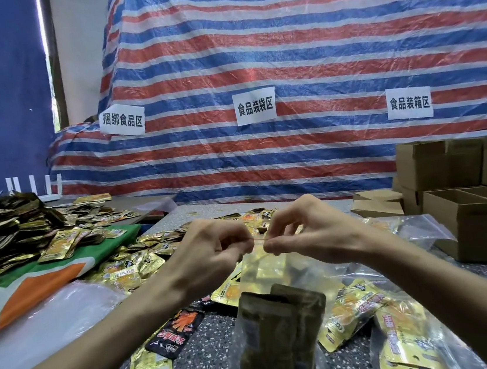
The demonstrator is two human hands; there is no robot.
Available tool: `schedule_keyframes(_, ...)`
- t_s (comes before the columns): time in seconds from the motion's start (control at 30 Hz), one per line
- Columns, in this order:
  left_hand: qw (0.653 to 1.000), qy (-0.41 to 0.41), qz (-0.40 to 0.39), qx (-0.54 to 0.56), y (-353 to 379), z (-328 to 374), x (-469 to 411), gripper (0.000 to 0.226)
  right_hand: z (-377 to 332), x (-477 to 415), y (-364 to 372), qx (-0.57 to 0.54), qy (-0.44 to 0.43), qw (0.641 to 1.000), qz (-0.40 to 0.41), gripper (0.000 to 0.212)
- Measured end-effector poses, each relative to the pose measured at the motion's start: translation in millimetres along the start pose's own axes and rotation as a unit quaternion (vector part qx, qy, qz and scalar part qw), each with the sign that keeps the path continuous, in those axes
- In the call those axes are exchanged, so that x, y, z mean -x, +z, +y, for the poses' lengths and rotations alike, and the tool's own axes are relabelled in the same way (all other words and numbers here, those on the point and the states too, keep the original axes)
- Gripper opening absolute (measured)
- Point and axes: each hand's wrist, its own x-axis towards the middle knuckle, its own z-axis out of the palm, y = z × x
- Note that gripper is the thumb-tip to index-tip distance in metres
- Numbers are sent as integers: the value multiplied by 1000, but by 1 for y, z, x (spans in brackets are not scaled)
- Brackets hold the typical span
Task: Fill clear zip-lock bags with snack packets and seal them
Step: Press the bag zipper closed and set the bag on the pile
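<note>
I hold a clear zip-lock bag (266, 276) upright over the speckled table (212, 341). My left hand (213, 252) and my right hand (306, 231) pinch its red zip strip at the top from either side, fingertips almost touching. Inside the bag are brown and gold snack packets (279, 327). Loose gold snack packets (133, 268) lie scattered on the table behind and below my hands, with one black packet (174, 333) near my left forearm.
A large heap of gold and dark packets (6, 235) sits at far left on a green and orange cloth (54, 275). Empty clear bags (422, 229) lie at right. Open cardboard boxes (471, 202) stand at far right. A filled bag (409, 342) lies at bottom right. A striped tarp with paper signs hangs behind.
</note>
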Motion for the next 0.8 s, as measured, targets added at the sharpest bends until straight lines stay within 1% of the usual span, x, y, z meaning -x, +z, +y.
schedule_keyframes(0.13,1000,-11,13,11,-3,0,1,27,11,13,-11,4,21,1000,-2,11)
schedule_keyframes(0.2,1000,-15,17,15,-3,0,1,26,17,19,-14,2,30,1000,3,8)
schedule_keyframes(0.3,1000,-14,16,16,-2,1,1,24,23,25,-15,11,39,999,7,9)
schedule_keyframes(0.43,1000,-15,16,5,-6,-3,2,34,30,35,-20,20,53,998,8,11)
schedule_keyframes(0.53,1000,-14,16,-2,-9,-5,4,33,36,44,-24,15,68,997,16,17)
schedule_keyframes(0.67,1000,-20,19,2,-8,-2,6,31,42,54,-26,2,86,996,23,17)
schedule_keyframes(0.8,1000,-24,14,5,-8,0,6,29,47,63,-29,13,102,994,24,16)
